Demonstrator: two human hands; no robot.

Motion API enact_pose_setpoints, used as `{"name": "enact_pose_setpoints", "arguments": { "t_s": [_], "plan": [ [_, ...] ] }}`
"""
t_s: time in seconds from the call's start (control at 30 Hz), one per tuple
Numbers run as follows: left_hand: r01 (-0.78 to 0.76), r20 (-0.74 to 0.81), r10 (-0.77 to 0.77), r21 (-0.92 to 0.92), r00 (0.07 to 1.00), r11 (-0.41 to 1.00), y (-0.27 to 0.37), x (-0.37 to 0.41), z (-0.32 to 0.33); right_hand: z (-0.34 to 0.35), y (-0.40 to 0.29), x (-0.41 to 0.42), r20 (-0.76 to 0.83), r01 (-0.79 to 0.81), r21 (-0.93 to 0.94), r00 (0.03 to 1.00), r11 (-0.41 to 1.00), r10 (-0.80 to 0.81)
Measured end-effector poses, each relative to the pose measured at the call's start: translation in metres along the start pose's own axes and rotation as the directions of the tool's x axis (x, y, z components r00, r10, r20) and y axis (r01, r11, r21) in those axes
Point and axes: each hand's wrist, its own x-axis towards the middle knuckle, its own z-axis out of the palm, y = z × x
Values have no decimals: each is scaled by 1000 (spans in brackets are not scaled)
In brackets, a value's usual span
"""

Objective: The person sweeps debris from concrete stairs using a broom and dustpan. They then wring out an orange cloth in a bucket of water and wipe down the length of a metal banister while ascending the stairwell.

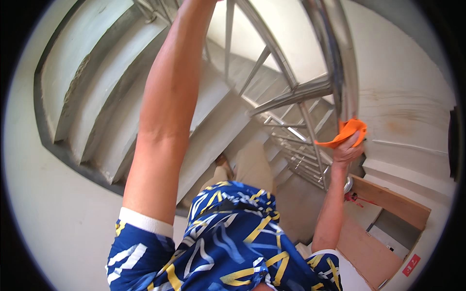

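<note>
My right hand (348, 152) grips an orange cloth (346, 132), which is wrapped partly around a shiny metal handrail (350, 72) at the right. My left hand is out of view; the left forearm runs up past the top edge of the picture, beside the upper part of the metal railing (267, 29). Slanted metal bars (291, 98) join the handrail to the thinner posts. Below the railing, my legs (255, 163) in tan trousers stand on the concrete stairs (214, 131).
Worn concrete steps (109, 83) curve up at the left along a pale wall (54, 203). More railing and stairs descend beyond the middle. At lower right are a wooden-framed opening (391, 203), a small red wall sign (411, 264) and a red object (352, 197) near the railing.
</note>
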Motion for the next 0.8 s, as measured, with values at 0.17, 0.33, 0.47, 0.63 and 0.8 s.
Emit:
{"name": "enact_pose_setpoints", "arguments": {
  "t_s": [0.17,0.33,0.47,0.63,0.8],
  "plan": [
    [-31,6,32,-120,999,992,26,8,-6,-25,-33,32,15,-60,163,998,985,58],
    [-17,78,24,-85,997,996,38,17,-22,-24,-50,29,7,-62,104,998,993,61],
    [51,124,-25,-208,992,977,45,55,-45,-6,-87,42,46,-153,164,988,975,147],
    [141,142,-110,-230,984,963,56,118,-80,23,-109,52,84,-68,35,994,997,65],
    [143,131,-121,-170,984,975,97,147,-75,-6,-150,105,367,-542,508,839,669,401]
  ]
}}
